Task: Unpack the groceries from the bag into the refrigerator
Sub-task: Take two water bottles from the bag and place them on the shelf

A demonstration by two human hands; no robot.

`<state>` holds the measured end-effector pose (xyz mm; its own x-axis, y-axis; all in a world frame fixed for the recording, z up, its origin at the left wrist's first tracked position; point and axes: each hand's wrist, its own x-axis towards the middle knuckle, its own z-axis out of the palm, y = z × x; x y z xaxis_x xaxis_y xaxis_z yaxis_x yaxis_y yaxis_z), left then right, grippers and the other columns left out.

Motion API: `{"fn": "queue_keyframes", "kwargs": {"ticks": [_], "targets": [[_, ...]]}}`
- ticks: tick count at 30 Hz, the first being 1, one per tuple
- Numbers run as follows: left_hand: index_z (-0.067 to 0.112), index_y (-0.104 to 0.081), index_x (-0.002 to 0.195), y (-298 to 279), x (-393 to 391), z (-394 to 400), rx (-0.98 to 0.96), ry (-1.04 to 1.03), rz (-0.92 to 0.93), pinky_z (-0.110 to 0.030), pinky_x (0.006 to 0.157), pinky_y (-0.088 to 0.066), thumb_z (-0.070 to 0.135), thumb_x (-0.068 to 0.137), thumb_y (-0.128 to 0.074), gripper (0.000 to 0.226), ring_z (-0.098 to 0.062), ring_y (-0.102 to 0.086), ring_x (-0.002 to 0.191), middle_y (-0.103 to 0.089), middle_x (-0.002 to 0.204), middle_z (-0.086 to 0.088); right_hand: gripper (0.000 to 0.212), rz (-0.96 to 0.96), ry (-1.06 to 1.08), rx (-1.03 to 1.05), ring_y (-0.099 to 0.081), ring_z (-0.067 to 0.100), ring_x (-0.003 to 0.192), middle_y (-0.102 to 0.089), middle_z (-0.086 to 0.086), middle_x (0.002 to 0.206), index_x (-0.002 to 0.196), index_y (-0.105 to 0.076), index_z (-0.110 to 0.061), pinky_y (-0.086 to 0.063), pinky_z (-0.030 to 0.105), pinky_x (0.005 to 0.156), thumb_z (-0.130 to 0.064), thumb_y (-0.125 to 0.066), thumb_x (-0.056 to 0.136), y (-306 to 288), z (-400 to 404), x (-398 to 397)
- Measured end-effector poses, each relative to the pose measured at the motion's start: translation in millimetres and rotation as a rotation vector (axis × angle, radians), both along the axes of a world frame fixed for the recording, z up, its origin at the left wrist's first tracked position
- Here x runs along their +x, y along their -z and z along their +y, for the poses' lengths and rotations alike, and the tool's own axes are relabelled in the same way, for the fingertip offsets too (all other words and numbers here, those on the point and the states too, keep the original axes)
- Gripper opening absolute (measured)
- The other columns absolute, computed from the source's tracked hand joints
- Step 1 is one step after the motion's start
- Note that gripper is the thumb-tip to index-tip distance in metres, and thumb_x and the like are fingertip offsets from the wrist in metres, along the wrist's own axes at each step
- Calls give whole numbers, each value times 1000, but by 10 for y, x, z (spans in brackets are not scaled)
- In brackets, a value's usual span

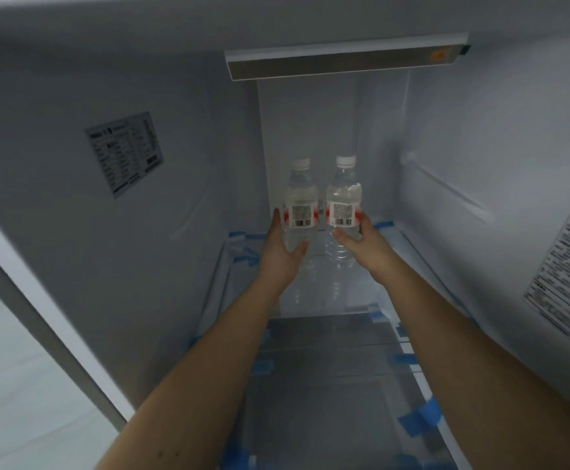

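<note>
L hand has thumb and fingers curled round the lower body of the left water bottle; R hand grips the right water bottle the same way, just under its red-and-white label. Both bottles upright, side by side, nearly touching, white caps up, deep inside the fridge over the glass shelf, w/ blue tape along its edges. Stickers on both side walls.
</note>
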<state>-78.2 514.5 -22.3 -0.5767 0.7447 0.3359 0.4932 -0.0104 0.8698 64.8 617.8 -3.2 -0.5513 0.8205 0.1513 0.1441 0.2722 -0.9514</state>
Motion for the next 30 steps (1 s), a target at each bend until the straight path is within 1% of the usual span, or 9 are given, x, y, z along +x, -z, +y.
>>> {"fn": "queue_keyframes", "kwargs": {"ticks": [3,8,11,14,17,19,23,27,30], "targets": [[21,-15,154,4,81,-83,-43,-71,1,-41,115,-32,28,90,-64,81,-19,-36,138,-36,154,-3,86,-12,96,-37,-35,26,138,-32,2,155,152,-18,-20,-36,38,102,-43,-68,85,7,-61,33],[18,-23,153,16,245,-359,-154,-91,212,-47,114,-29,30,89,-59,74,-26,-32,140,-35,153,-10,89,-3,184,-182,-33,27,140,-25,9,158,153,-12,-16,-33,39,107,-48,-62,88,108,-250,112],[22,-28,150,-12,272,-538,-282,-177,419,-50,110,-31,36,90,-54,67,-29,-30,139,-34,154,-9,82,-105,215,-162,-34,29,139,-28,12,156,153,-13,-13,-32,37,107,-46,-57,92,100,-374,204],[22,-25,151,-14,296,-677,-426,-118,536,-50,112,-28,40,93,-48,65,-29,-25,142,-29,156,-8,79,-179,194,-107,-36,29,137,-31,9,155,153,-16,-15,-31,40,108,-48,-55,92,80,-537,354],[23,-22,152,-8,337,-865,-563,-57,766,-49,114,-23,46,96,-40,63,-29,-21,144,-24,159,-8,70,-333,186,17,-39,28,135,-35,8,153,151,-21,-16,-32,37,106,-44,-51,94,82,-780,467],[24,-20,152,-26,397,-1015,-611,-22,893,-50,115,-17,49,98,-35,61,-30,-15,147,-18,161,-8,65,-538,188,197,-42,29,132,-39,11,150,150,-26,-15,-34,37,105,-40,-50,95,106,-959,515],[24,-19,153,-11,478,-1317,-622,37,997,-51,117,-12,51,100,-30,61,-30,-9,148,-12,162,-8,58,-882,237,545,-45,29,126,-47,11,143,146,-33,-13,-37,38,101,-40,-46,96,244,-1324,583],[24,-15,154,29,515,-1591,-620,102,998,-49,119,-7,49,101,-28,60,-28,-6,149,-9,163,-7,52,-926,275,700,-40,29,131,-47,12,144,143,-40,-12,-30,39,105,-36,-43,97,380,-1698,652],[25,-16,154,96,542,-1787,-571,179,991,-48,119,-5,47,100,-29,59,-27,-5,150,-9,163,-6,50,-923,292,693,-33,33,138,-43,14,148,142,-42,-12,-24,45,113,-32,-41,97,470,-1965,780]]}}
